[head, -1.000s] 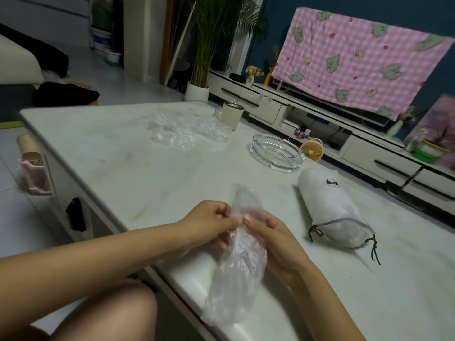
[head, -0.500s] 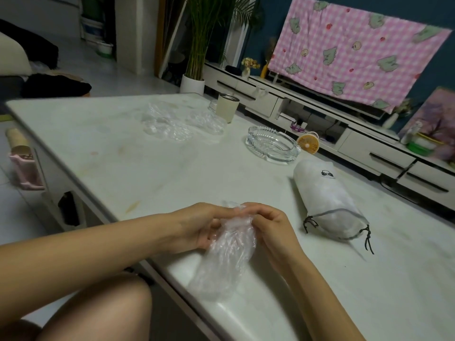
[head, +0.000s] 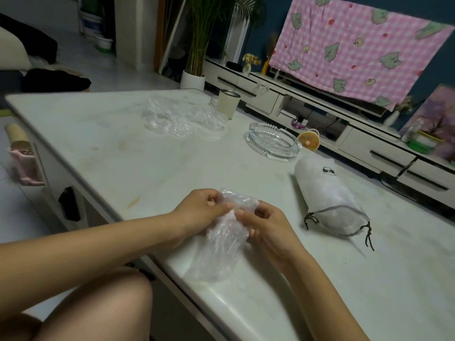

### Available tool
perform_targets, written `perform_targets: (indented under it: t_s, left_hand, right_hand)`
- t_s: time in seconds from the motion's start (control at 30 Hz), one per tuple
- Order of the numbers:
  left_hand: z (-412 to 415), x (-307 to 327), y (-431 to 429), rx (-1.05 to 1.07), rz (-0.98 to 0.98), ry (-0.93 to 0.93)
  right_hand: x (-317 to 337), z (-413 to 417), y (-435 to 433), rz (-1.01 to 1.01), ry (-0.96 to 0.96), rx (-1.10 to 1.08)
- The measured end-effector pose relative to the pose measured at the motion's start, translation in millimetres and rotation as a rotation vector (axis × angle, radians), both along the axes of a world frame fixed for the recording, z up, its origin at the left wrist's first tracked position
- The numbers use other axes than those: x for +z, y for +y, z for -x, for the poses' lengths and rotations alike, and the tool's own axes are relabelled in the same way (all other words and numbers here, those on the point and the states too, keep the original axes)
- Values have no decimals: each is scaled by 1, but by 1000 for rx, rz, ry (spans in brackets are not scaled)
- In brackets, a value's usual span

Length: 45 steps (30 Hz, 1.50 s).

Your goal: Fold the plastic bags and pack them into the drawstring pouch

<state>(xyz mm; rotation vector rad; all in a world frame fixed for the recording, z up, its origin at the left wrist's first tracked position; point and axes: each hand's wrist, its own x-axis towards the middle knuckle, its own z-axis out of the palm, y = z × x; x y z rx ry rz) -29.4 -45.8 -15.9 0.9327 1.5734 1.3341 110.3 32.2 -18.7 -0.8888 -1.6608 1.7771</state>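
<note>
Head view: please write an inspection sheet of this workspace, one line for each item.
Surface: pale table with a few brownish stains.
Job's things: clear plastic bag held at the near edge; crumpled bags on the far side; drawstring pouch lying on its side, bulging.
Clutter: glass ashtray, beige cup, small orange fan.
Grippers: left hand and right hand both pinch the bag's upper end.
Cables: only the pouch's cords, loose on the table.
Surroundings: TV bench, pink checked cloth, potted plant.
</note>
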Motion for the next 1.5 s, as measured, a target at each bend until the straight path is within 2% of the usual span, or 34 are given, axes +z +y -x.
perform_targets:
  t_s: [0.1,0.27,0.37,0.43,0.57,0.67,0.8,0.97,1.07,1.13,1.27,1.4,1.5]
  left_hand:
    - [0,3,-2,-58,18,-61]
    - [-1,2,-3,-25,13,-37]
    - [2,2,-2,-35,29,-52]
    - [2,4,-3,-70,73,-137]
    - [6,6,0,-129,191,-479]
    - [10,6,1,-182,233,-565]
    - [6,6,-3,-321,199,-329]
    - [1,1,-4,-133,122,-143]
    - [0,-1,-2,-42,57,-103]
    - [-3,0,-2,-24,12,-83]
    - [-4,0,-2,6,-56,-19]
    - [-2,0,-1,15,-102,5]
    - [0,-1,1,17,-106,11]
  right_hand:
    - [0,0,1,9,32,-72]
    - [1,3,-3,57,54,56]
    - [1,2,-4,4,56,7]
    - [1,2,-4,4,67,-12]
    - [3,2,-3,20,71,45]
    - [4,-3,0,-21,32,95]
    - [4,-3,-2,-142,7,67]
    - [5,-1,-1,-73,-9,1]
    - [7,-1,4,50,60,-118]
    - [5,1,0,122,94,-40]
    - [-3,2,-4,-13,-32,110]
    - [0,0,-3,-106,-41,30]
    - [-1,1,-3,-82,-22,15]
